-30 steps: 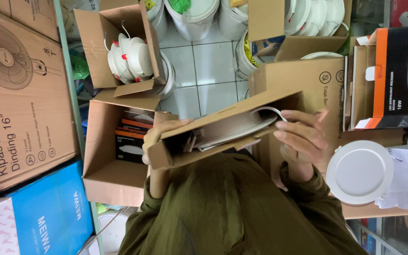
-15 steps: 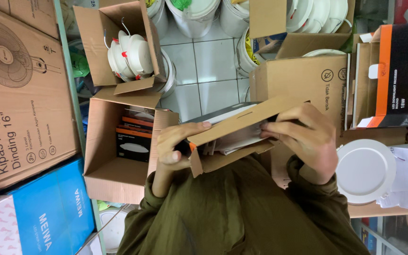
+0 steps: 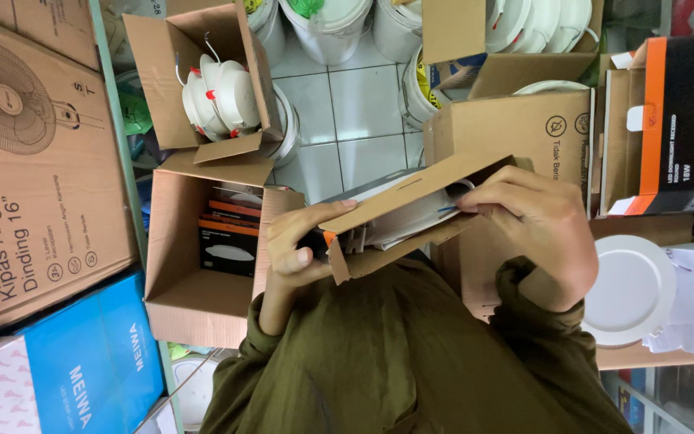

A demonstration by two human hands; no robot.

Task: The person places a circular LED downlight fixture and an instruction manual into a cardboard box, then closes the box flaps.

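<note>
Both hands hold a flat brown cardboard box (image 3: pixel 411 213) up in front of the chest, over the olive-green sleeves and shirt (image 3: pixel 411 354) of the person, with its open end turned toward the camera. The left hand (image 3: pixel 303 245) grips the box's near left corner, fingers curled round the edge beside a loose flap, thumb pressed on the side. The right hand (image 3: pixel 536 229) clasps the opposite end, its fingers wrapped over the top panel and their tips at the opening, where a white round lamp (image 3: pixel 415 217) with a thin wire sits partly inside — only its rim shows. Beyond the held box lies a white tiled floor (image 3: pixel 355 104). On that floor, to the left, an open brown carton (image 3: pixel 186 297) holds dark slim packages with orange edges (image 3: pixel 230 233); just behind it a smaller open carton (image 3: pixel 170 72) contains stacked white lamp fittings (image 3: pixel 222 96). To the right, a bare white round panel lamp (image 3: pixel 630 289) rests on a cardboard surface, near a black-and-orange lamp package (image 3: pixel 680 120). At the far left stand a large brown fan carton (image 3: pixel 34 161) and a blue carton (image 3: pixel 90 362).
</note>
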